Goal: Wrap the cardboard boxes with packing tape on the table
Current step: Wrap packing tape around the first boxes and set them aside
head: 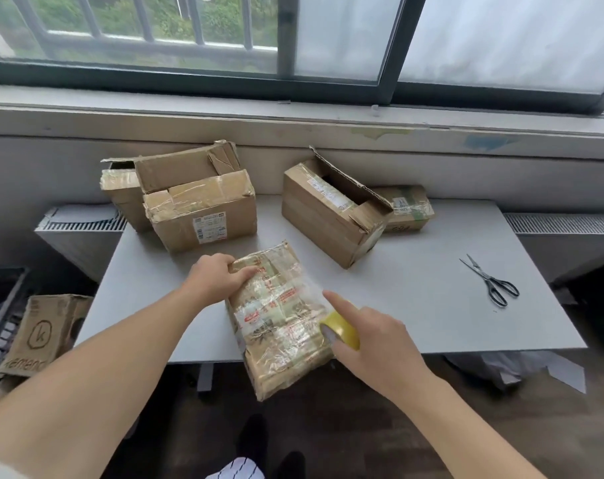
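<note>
1. Flat box [280, 319] lies at the near edge of the counter [414, 305], its near end hanging out past that edge
2. Left hand [221, 274] grips the flat box's far left corner, fingers curled over it
3. Right hand [373, 340] holds the yellow tape roll [342, 328] against the flat box's right side, forefinger stretched out straight
4. Far edge: large box [204, 216] by the left corner, open box [328, 212] mid-edge, small box [407, 209] just behind it
5. Scissors [490, 281] lie near the right edge, well apart from both hands
</note>
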A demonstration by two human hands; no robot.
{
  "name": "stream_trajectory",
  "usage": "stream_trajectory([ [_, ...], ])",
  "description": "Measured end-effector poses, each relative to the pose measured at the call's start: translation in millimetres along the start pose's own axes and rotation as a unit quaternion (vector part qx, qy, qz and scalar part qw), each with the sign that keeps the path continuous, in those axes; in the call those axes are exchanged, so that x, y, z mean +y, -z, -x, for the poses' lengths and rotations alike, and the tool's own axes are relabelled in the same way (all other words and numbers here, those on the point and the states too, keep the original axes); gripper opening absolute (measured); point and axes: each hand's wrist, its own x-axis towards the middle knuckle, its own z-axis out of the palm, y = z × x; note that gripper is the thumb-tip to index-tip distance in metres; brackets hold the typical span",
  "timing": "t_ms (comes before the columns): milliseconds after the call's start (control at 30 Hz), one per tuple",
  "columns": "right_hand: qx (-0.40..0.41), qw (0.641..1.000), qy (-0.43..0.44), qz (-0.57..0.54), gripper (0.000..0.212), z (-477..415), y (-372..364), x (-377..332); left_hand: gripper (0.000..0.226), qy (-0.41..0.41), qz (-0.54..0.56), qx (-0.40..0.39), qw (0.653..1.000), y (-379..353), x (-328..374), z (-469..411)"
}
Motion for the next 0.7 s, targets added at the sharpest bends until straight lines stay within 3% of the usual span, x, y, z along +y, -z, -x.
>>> stream_trajectory([
  [167,-0.083,0.995,-0.043,0.025,0.071,38,-13,-19,0.054,0.008,0.004,0.007,1.0,-3,-4,-3],
  [400,-0.033,0.993,-0.056,0.098,0.091,54,-59,-15,0.048,-0.005,-0.02,0.012,1.0,-5,2,1],
  [467,-0.025,0.993,-0.061,0.093,0.092,53,-60,-17,0.054,-0.078,-0.089,0.04,0.992,-6,4,7],
  [567,-0.029,0.993,-0.07,0.086,0.092,53,-63,-17,0.065,-0.249,-0.255,0.008,0.934,-23,25,26],
  [700,-0.01,0.995,-0.067,0.077,0.087,49,-70,-17,0.09,-0.272,-0.293,-0.069,0.914,-58,45,59],
])
